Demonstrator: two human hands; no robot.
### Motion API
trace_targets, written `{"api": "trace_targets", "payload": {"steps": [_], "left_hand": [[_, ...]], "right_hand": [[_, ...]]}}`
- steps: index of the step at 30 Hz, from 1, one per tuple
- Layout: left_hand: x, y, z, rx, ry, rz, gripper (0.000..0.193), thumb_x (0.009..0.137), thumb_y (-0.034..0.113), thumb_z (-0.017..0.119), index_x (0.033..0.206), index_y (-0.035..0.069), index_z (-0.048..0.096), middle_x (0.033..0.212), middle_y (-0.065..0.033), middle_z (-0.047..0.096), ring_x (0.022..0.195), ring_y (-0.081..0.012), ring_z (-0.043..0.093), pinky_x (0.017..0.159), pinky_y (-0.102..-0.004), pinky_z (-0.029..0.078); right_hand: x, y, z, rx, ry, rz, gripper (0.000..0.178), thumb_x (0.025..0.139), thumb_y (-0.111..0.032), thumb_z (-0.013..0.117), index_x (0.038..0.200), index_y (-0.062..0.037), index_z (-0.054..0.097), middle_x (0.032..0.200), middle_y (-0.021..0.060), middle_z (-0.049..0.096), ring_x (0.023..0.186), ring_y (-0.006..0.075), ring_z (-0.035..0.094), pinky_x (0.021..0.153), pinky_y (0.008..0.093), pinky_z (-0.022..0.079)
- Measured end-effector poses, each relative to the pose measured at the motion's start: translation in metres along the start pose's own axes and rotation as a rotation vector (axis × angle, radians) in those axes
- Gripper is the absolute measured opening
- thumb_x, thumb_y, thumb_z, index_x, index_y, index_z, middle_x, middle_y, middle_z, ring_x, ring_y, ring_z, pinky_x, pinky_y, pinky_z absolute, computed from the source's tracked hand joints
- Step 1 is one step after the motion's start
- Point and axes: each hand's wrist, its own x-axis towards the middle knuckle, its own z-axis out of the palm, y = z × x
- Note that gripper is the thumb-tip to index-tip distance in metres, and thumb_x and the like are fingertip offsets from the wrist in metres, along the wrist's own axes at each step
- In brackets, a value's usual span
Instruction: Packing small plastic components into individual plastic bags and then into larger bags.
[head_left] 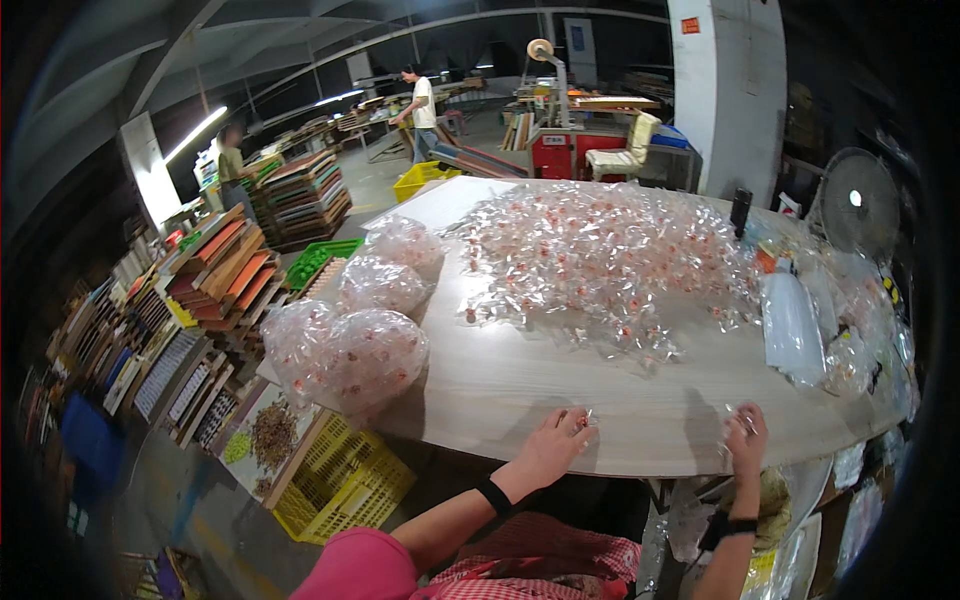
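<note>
Close to the table's front edge, my left hand [552, 443] is closed, with a small clear wrapped packet [586, 420] showing red at its fingertips. Farther right, my right hand [746, 440] pinches another bit of clear wrapping, partly covered by the fingers and a little blurred. Beyond both hands spreads a wide heap of small clear packets [610, 250] with orange-red contents, glinting under the light. Large clear bags [365, 355] filled with similar packets are piled along the left side of the pale wooden table [490, 400].
A dark cylinder [740, 212] and a stack of clear plastic bags [790, 325] are on the table's right, near a fan [858, 200]. Below the left edge sits a yellow crate [345, 480]. Stacked boards [225, 270] stand at left; two people are farther back.
</note>
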Motion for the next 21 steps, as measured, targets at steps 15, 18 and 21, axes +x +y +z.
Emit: {"api": "trace_targets", "payload": {"steps": [15, 18, 21], "left_hand": [[0.016, -0.014, -0.003, -0.189, 0.089, -0.046, 0.031, 0.084, 0.013, 0.064, 0.115, 0.013, 0.064, 0.110, -0.0152, 0.055, 0.105, -0.0362, 0.052, 0.092, -0.0466, 0.045], [0.019, -0.019, -0.007, -0.184, 0.144, -0.080, 0.032, 0.083, 0.011, 0.065, 0.114, 0.013, 0.066, 0.113, -0.0163, 0.055, 0.105, -0.0369, 0.051, 0.090, -0.0466, 0.046], [0.023, -0.016, 0.004, -0.225, 0.176, -0.055, 0.032, 0.080, 0.010, 0.066, 0.112, 0.013, 0.066, 0.112, -0.0145, 0.055, 0.105, -0.0353, 0.052, 0.088, -0.0457, 0.046]], "right_hand": [[-0.104, 0.063, -0.167, -1.196, -0.022, 0.032, 0.069, 0.065, -0.027, 0.079, 0.129, -0.0073, 0.058, 0.129, 0.0199, 0.057, 0.119, 0.0366, 0.055, 0.101, 0.0433, 0.046], [-0.082, 0.009, -0.140, -1.225, -0.034, 0.361, 0.055, 0.068, -0.026, 0.078, 0.119, -0.0079, 0.066, 0.112, 0.0156, 0.067, 0.108, 0.0316, 0.063, 0.094, 0.0397, 0.049], [-0.076, -0.036, -0.118, -1.217, -0.203, 0.481, 0.042, 0.075, -0.028, 0.074, 0.113, -0.0117, 0.070, 0.114, 0.0130, 0.068, 0.108, 0.0297, 0.063, 0.094, 0.0403, 0.049]]}}
